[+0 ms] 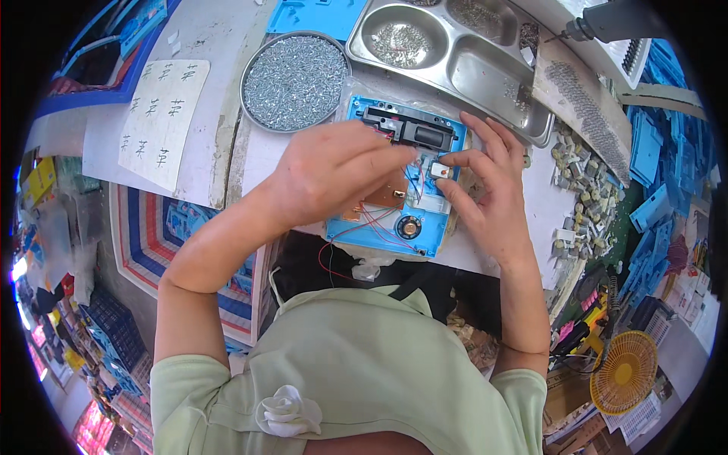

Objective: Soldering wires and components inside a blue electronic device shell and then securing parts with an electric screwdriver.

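A blue plastic casing (388, 240) lies on the bench in front of me, its inside facing up. It holds a black module (430, 137), a brown circuit board (393, 189), a round speaker (409, 227) and thin red wires (371, 220). The thumb and index finger of my right hand (491, 182) grip a small white block-shaped part (440, 170) at the casing's right side. My left hand (322, 171) reaches over the casing, its fingertips pinched together beside that part near some wires. What they hold is hidden.
Beyond the casing stand a round tray of screws (294, 82) and a steel compartment tray (474, 89) with small hardware. Small white-and-metal parts (580, 201) are heaped at right. A power screwdriver (580, 30) hangs at upper right. A striped bag (144, 241) sits left, with blue panels (652, 152) far right.
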Action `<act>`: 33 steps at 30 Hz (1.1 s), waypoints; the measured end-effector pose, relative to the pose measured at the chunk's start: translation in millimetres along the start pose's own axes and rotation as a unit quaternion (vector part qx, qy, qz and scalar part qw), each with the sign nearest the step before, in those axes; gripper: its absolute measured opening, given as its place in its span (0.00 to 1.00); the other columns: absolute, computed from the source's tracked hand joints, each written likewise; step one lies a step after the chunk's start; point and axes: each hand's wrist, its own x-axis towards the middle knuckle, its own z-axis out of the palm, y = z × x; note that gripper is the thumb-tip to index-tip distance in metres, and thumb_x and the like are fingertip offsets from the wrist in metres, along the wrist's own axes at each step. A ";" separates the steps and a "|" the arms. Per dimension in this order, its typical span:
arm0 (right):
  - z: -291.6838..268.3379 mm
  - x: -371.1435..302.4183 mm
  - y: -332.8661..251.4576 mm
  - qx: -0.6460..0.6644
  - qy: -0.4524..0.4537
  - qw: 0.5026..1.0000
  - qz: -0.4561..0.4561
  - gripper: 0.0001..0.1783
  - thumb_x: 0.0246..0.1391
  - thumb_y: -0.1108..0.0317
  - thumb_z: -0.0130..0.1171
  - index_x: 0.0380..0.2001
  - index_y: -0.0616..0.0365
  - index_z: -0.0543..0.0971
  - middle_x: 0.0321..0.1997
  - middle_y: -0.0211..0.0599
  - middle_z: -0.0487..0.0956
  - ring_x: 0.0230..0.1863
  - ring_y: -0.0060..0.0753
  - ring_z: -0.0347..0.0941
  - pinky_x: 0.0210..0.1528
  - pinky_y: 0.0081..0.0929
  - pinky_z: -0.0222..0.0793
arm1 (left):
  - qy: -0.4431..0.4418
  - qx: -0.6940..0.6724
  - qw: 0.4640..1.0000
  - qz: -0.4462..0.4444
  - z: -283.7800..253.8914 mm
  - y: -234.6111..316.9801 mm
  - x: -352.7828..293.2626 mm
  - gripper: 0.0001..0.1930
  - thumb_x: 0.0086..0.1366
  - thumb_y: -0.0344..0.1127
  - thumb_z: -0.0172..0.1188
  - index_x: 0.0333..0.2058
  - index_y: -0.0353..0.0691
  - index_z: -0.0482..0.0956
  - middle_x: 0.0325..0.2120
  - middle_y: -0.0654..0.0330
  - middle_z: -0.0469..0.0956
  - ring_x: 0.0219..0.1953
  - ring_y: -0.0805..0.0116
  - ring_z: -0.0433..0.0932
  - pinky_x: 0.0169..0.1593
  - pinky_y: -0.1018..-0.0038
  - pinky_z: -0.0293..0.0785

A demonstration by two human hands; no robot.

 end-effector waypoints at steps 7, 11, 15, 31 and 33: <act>-5.3 0.1 -0.1 0.013 0.008 1.000 0.008 0.18 0.42 0.68 0.73 0.40 0.52 0.83 0.66 0.41 0.72 0.69 0.57 0.58 0.69 0.49 0.58 | -0.057 0.017 0.998 -0.023 -7.7 -6.3 3.7 0.17 0.50 0.28 0.74 0.41 0.42 0.84 0.33 0.59 0.80 0.32 0.59 0.82 0.33 0.66 0.79; -11.3 1.3 -6.0 -0.016 0.034 0.999 -0.024 0.20 0.40 0.70 0.73 0.41 0.51 0.83 0.65 0.39 0.73 0.68 0.58 0.59 0.68 0.49 0.59 | -0.063 0.013 0.998 -0.002 -0.9 -10.6 6.2 0.14 0.51 0.26 0.73 0.39 0.42 0.85 0.34 0.58 0.80 0.33 0.58 0.82 0.34 0.67 0.79; -5.9 2.8 -20.3 -0.030 0.056 0.994 -0.084 0.19 0.39 0.70 0.73 0.40 0.50 0.84 0.64 0.39 0.74 0.68 0.59 0.59 0.63 0.49 0.64 | -0.022 -0.073 0.995 -0.063 2.3 -9.1 10.7 0.13 0.52 0.23 0.71 0.38 0.40 0.85 0.34 0.57 0.81 0.33 0.57 0.82 0.35 0.67 0.79; -23.0 -54.1 -13.9 -0.047 0.104 0.993 0.001 0.14 0.41 0.72 0.72 0.36 0.50 0.86 0.62 0.42 0.77 0.69 0.57 0.60 0.66 0.50 0.60 | -0.067 0.002 0.994 -0.087 29.7 25.1 25.7 0.11 0.55 0.24 0.70 0.39 0.38 0.84 0.28 0.58 0.79 0.28 0.59 0.80 0.30 0.69 0.76; -41.0 -83.0 -2.0 -0.058 0.148 0.986 0.052 0.13 0.43 0.74 0.69 0.36 0.51 0.86 0.59 0.42 0.78 0.68 0.55 0.63 0.65 0.48 0.61 | -0.058 0.014 0.995 -0.081 33.3 25.4 22.9 0.11 0.55 0.24 0.70 0.38 0.39 0.84 0.28 0.59 0.80 0.28 0.60 0.80 0.30 0.69 0.76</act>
